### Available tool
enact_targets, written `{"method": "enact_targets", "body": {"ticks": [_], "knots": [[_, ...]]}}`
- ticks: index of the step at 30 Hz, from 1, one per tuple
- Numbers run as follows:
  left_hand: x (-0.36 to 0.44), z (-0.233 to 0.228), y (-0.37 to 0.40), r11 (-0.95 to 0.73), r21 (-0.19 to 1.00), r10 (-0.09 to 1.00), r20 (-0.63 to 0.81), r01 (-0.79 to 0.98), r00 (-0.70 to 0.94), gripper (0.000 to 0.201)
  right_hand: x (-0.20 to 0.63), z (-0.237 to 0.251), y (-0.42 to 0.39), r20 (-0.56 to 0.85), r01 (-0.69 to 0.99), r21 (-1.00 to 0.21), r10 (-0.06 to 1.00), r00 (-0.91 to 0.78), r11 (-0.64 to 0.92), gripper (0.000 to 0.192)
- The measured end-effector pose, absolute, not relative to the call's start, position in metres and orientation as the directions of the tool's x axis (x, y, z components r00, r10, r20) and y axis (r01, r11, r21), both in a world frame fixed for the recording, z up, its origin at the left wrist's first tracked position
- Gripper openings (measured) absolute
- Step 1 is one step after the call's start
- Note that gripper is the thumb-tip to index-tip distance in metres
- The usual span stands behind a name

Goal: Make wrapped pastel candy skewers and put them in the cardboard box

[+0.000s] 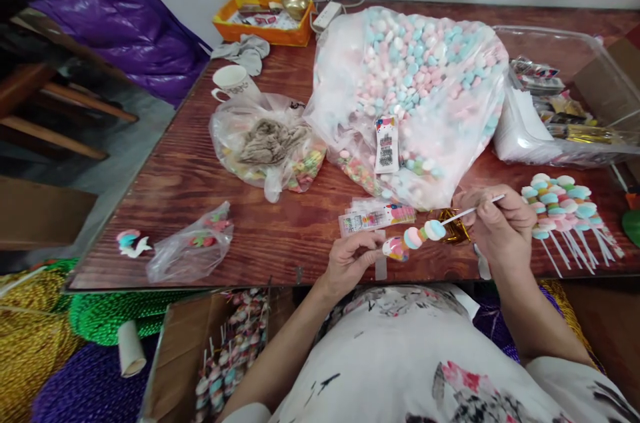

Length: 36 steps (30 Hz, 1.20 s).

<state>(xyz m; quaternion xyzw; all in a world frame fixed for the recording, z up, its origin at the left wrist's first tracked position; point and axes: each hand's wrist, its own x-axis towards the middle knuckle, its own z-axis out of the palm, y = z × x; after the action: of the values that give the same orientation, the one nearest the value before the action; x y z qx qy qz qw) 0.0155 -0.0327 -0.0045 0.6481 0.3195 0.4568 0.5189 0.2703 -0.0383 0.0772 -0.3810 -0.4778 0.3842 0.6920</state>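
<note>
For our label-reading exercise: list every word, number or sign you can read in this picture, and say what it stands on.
Nothing can be read for certain.
White tag on the big sweets bag: a code block and print, too small.
Printed packets by the left hand: blurred.
Cup: pattern only, unreadable.
Packets in the clear tub: too small.

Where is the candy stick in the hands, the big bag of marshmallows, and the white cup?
candy stick (415, 236), head view, on the middle candy piece.
big bag of marshmallows (415, 70), head view, on the full middle of the clear bag.
white cup (231, 82), head view, on the cup's side wall.
</note>
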Motion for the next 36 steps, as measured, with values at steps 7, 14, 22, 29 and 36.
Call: {"method": "enact_targets", "body": {"ticks": [7,14,22,29,36], "knots": [[0.014,-0.006,-0.036,-0.015,0.998,0.92,0.037,-0.059,0.391,0.029,0.254,0.068,-0.041,0.371,-0.257,-0.867,0.897,0.24,0.427,0.005],[0.018,0.01,-0.029,-0.108,0.979,0.778,-0.025,0.173,0.627,0.037,0.257,0.062,-0.039,0.321,-0.224,-0.911,0.937,0.142,0.346,0.008],[0.024,0.017,-0.025,-0.148,0.941,0.768,-0.084,0.304,0.635,0.044,0.254,0.058,-0.032,0.201,-0.128,-0.967,0.969,0.146,0.22,0.017],[0.038,0.019,-0.024,-0.102,0.95,0.773,-0.11,0.294,0.624,0.049,0.237,0.064,-0.029,0.243,-0.022,-0.968,0.953,0.18,0.251,0.027],[0.039,0.019,-0.023,0.102,0.975,0.746,-0.206,0.198,0.633,0.036,0.223,0.051,-0.035,0.26,0.061,-0.965,0.958,0.121,0.254,0.028]]}}
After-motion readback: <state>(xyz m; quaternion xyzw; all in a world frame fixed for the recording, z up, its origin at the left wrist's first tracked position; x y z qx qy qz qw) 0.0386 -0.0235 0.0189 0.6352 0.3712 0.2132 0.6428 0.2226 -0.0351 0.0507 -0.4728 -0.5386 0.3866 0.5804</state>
